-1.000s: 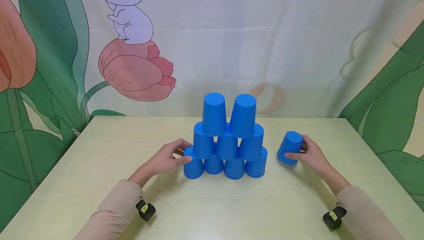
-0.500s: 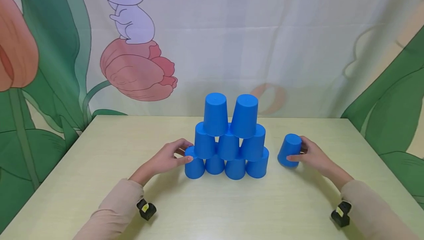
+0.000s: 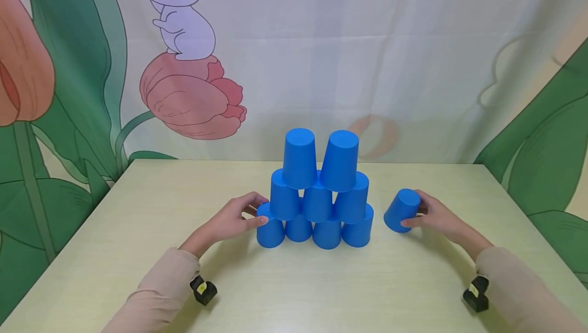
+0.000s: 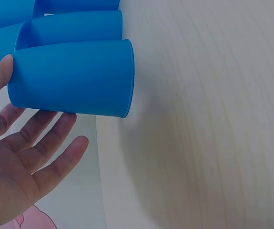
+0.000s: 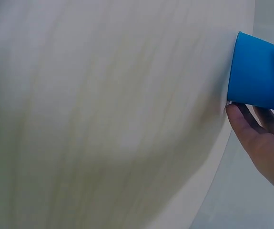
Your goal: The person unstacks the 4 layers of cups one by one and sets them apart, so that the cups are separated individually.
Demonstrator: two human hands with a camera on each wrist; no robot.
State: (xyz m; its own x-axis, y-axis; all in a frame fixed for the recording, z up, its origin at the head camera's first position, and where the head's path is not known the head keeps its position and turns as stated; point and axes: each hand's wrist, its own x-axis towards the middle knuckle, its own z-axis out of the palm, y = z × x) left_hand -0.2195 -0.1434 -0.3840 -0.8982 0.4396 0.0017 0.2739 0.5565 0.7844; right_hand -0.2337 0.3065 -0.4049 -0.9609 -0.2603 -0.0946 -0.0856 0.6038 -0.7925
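Note:
Blue cups stand upside down in a stepped stack (image 3: 317, 203), with several in the bottom row, three in the middle and two on top. At the stack's left end, my left hand (image 3: 235, 219) holds the lowest cup (image 3: 271, 234), thumb in front and fingers behind. In the left wrist view, the thumb meets this cup (image 4: 72, 78) near its base, and fingertips lie along its other side. Right of the stack, my right hand (image 3: 437, 219) grips a separate blue cup (image 3: 398, 211) from its right side. That cup leans, its closed end tipped toward the hand.
A pale wood-grain table (image 3: 321, 292) carries everything. Behind its far edge hangs a curtain (image 3: 413, 67) printed with flowers and a white animal. Small black devices sit at both cuffs, one of them (image 3: 203, 290) at the left sleeve.
My right hand has come slightly nearer with its cup, which leans a little more toward the hand than half a second ago. The left hand and the stack look unchanged.

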